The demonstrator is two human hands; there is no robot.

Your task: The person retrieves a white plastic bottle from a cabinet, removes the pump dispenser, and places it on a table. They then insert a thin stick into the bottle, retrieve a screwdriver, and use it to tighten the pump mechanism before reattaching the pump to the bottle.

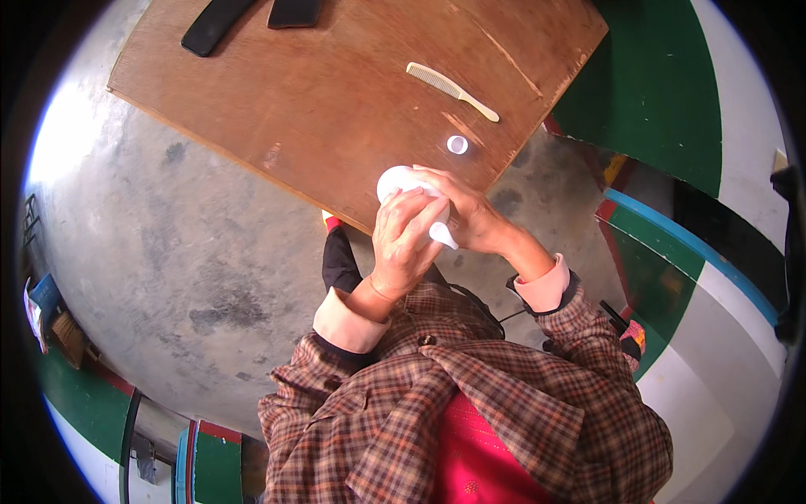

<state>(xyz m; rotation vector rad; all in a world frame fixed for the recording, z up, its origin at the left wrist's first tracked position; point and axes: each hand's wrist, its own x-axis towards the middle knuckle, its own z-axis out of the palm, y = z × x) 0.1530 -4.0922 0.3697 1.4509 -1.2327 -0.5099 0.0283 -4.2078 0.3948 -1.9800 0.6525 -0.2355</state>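
Note:
A white pump bottle (395, 181) is between my two hands, tilted at the table's near edge, its rounded end pointing away from me. Its white spout (443, 236) sticks out toward me beneath my fingers. My left hand (404, 238) is closed over the near side of the bottle, fingers bent by the spout. Around the right side wraps my right hand (470, 215), also closed. Much of the bottle is covered by my fingers. A small round white cap (457, 144) lies on the table just beyond my right hand.
On the brown wooden table (319, 118) lies a cream comb (453, 91), past the cap. Two black objects, one long (216, 27) and one squarer (294, 12), lie at the far left. The table's worn right edge is close to my right hand. A broom head (67, 338) stands far left.

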